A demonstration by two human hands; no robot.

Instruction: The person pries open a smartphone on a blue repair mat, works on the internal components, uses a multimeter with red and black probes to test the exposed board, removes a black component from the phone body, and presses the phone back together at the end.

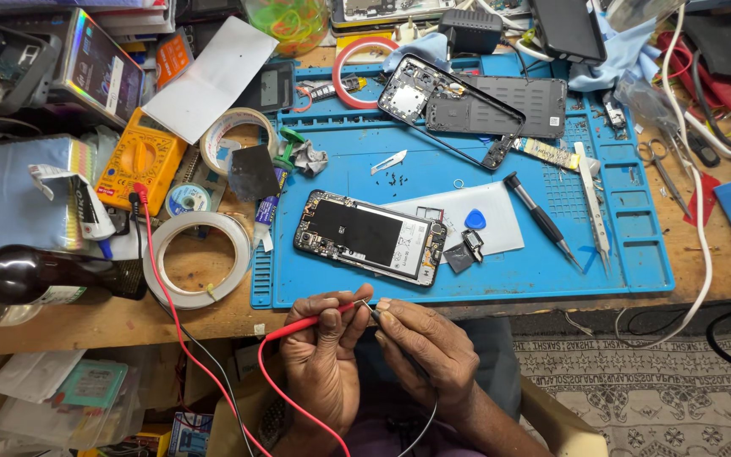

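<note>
left hand (319, 355) pinching red probe (310, 322) | right hand (425, 347) pinching black probe (374, 311) | tips touching together, just below opened phone (370, 237) | phone not yet touched

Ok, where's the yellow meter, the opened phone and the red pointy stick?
yellow multimeter (140, 161), head view, on its round dial.
opened black phone (370, 237), head view, middle of its black inside.
red test probe (315, 320), head view, on its handle, in the left hand (325, 355).
</note>
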